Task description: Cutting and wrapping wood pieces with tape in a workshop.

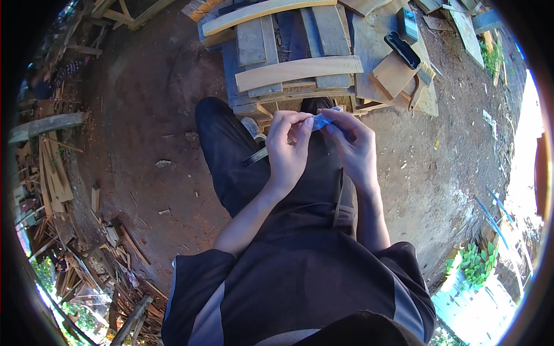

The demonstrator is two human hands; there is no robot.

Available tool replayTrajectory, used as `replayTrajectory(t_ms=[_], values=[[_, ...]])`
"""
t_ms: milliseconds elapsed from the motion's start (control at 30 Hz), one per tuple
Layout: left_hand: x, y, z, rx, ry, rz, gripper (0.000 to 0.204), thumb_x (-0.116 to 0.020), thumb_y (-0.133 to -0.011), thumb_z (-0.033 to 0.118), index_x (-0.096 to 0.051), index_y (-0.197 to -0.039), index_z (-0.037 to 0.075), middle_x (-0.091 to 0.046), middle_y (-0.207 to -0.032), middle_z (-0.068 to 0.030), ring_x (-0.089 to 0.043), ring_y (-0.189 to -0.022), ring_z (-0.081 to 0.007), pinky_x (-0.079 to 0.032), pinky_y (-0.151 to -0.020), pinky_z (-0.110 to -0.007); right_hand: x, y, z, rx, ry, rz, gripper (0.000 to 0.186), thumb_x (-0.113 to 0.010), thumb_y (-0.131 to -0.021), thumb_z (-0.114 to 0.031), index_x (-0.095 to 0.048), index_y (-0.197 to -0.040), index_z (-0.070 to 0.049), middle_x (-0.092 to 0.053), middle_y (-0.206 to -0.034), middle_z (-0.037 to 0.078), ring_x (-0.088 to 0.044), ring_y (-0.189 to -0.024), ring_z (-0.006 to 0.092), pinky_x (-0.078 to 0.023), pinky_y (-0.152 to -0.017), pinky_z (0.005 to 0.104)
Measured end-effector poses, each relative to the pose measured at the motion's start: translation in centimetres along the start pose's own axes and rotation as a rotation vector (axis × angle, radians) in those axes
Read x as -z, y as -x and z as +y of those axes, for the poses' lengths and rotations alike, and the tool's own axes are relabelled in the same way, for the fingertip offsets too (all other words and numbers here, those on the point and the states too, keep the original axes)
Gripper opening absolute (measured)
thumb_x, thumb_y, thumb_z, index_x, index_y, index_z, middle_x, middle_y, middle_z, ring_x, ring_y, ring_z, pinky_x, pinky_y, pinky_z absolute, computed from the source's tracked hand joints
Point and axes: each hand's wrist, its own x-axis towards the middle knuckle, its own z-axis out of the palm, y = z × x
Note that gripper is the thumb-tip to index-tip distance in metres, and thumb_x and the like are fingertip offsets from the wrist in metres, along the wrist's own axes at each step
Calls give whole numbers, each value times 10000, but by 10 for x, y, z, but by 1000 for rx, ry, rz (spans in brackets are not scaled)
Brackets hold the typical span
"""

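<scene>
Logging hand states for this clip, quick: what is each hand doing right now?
Left hand: closed, pinching one end of a small blue-white strip.
Right hand: closed, fingers pinching the same strip's other end.

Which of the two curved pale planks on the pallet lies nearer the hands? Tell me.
The lower curved plank, lying across the pallet's near edge just above the left hand and right hand. The other curved plank lies farther up, near the frame's top.

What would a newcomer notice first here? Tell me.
At centre, the left hand and right hand together pinch a small blue-white strip above the person's lap. Just beyond, a pallet carries curved planks, with scrap wood heaped at left.
</scene>
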Motion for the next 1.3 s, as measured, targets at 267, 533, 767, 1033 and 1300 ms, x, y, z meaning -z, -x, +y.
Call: replayTrajectory(t_ms=[267, 533, 767, 1033, 1300], values=[[8, -2, -11, 329, 302, -266, 232, -673, -991, 183, -656, -1133, 0, -656, -952, -45, -608, -782, -89, -490, -713, -222, -3, 1, 3, 20, -31, 36, 259, -579, -989, 32, -678, -1228, 17, -726, -1098, 102, -683, -1035, 137, -545, -929, 280], [17, -8, -9, 406, 441, -286, 228, -657, -1002, 177, -654, -1105, -26, -672, -892, -43, -587, -719, -61, -493, -651, -211, -8, 6, -1, 137, 281, 137, 359, -642, -961, 13, -657, -1315, -43, -747, -979, 74, -687, -947, 110, -538, -858, 259], [25, -17, 17, 462, 601, -271, 220, -654, -1002, 162, -641, -1120, -24, -668, -905, -42, -595, -755, -70, -507, -682, -230, -18, 6, -7, 184, -163, 119, 533, -677, -907, 83, -538, -1417, 18, -719, -1061, 114, -673, -956, 120, -533, -898, 273], [39, -17, 28, 460, 642, -373, 225, -660, -996, 157, -640, -1123, -28, -674, -916, -64, -599, -759, -86, -506, -695, -237, 5, -4, 0, 95, -303, -102, 378, -707, -889, 78, -632, -1256, 38, -705, -1040, 109, -671, -992, 137, -546, -901, 283], [47, -15, 45, 439, 591, -380, 208, -690, -975, 148, -665, -1106, -11, -670, -892, -48, -584, -724, -75, -487, -662, -220, 6, -10, 0, 354, 119, 104, 207, -619, -927, 101, -664, -1120, 43, -681, -1031, 87, -649, -958, 121, -501, -867, 241]])
